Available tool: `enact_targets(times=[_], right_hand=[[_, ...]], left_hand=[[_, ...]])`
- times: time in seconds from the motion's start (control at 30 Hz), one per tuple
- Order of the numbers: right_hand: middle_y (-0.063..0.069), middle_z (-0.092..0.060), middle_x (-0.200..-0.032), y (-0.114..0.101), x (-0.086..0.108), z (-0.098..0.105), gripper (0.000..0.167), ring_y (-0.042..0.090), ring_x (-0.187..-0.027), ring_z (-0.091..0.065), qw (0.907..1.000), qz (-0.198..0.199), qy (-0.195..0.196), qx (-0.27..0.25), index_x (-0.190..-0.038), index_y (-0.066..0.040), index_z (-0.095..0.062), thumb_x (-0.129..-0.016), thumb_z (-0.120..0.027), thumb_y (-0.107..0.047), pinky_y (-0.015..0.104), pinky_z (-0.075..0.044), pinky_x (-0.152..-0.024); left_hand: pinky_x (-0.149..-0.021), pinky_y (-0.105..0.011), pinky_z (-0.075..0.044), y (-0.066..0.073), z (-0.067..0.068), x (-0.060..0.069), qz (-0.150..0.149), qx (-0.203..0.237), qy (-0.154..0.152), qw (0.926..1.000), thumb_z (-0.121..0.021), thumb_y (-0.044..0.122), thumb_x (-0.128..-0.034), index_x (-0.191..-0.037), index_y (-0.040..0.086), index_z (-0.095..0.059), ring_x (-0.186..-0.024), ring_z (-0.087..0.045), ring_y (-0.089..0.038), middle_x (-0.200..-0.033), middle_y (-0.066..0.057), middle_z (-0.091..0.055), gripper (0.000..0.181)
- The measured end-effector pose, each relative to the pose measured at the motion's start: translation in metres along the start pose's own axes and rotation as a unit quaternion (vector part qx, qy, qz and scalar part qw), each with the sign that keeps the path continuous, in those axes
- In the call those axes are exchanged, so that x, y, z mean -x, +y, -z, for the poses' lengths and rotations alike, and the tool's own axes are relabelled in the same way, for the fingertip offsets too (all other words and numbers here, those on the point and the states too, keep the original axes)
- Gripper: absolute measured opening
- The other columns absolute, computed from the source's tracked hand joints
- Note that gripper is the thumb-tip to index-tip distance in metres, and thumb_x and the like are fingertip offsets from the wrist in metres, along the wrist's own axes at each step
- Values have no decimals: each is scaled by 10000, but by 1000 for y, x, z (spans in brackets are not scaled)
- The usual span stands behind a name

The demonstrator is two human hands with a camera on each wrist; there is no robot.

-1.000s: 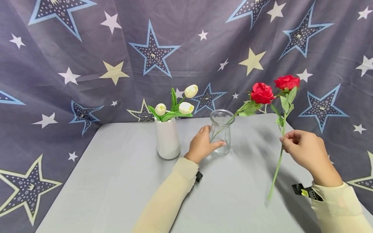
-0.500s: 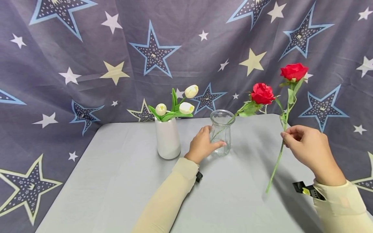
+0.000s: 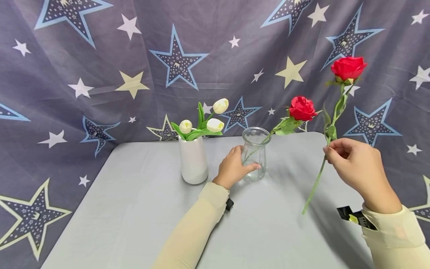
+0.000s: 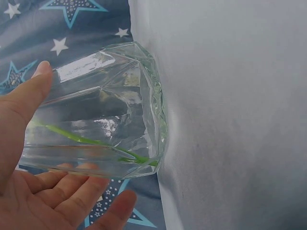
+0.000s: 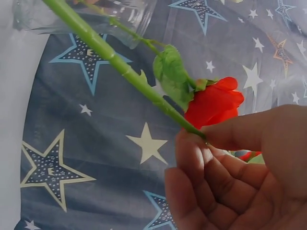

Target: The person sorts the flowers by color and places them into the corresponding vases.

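Observation:
My left hand [image 3: 235, 167] holds the glass vase [image 3: 263, 158] from its left side, thumb across the near face. The left wrist view shows the clear faceted glass [image 4: 96, 110] between thumb and fingers. Inside it a green stem slants down to the base; its red rose [image 3: 302, 108] leans out to the right. To the right, my right hand [image 3: 359, 168] pinches a second red rose [image 3: 348, 68] by the stem between thumb and forefinger. That flower is held upright, tilted slightly right, with its stem end above the table. The right wrist view shows the pinched green stem [image 5: 129, 72] close up.
A white vase [image 3: 193, 160] with several white tulips [image 3: 215, 124] stands left of the glass vase. Everything rests on a grey-covered table [image 3: 134, 209]. Behind it hangs a dark star-patterned cloth [image 3: 231, 59].
My right hand has risen slightly, and the held rose has moved up and to the right, its stem end lifting too. The left hand, glass vase and tulips have stayed put.

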State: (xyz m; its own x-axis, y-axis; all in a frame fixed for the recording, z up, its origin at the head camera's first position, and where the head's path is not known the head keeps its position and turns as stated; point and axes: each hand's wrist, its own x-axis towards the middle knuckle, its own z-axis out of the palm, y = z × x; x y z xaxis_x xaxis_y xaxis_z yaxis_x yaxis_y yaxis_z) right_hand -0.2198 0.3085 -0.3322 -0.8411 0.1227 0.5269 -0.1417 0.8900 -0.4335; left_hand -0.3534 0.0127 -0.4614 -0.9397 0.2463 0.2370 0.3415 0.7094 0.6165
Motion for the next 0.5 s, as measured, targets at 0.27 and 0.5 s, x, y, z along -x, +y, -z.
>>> enact_targets(times=[0.27,0.5], right_hand=[[30,-765,-763,-6,-2,3,173,-166,-594,-486,9995,248,183,2,-956,-155,-789,-951,-722,-315,166,-353,-585],[21,-747,-739,-15,-5,5,150,-183,-574,-459,9978,515,418,-41,-919,-161,-790,-948,-728,-295,161,-344,-584]], left_hand=[[-967,-472,-549,-1,-2,1,26,-22,-72,10000,-795,648,-818,-1538,126,-428,-1263,-625,-273,-1507,-52,-532,961],[-955,-477,-552,-1,-2,0,-20,-26,-11,10000,-796,643,-820,-1535,128,-428,-1251,-629,-271,-1503,-50,-535,955]])
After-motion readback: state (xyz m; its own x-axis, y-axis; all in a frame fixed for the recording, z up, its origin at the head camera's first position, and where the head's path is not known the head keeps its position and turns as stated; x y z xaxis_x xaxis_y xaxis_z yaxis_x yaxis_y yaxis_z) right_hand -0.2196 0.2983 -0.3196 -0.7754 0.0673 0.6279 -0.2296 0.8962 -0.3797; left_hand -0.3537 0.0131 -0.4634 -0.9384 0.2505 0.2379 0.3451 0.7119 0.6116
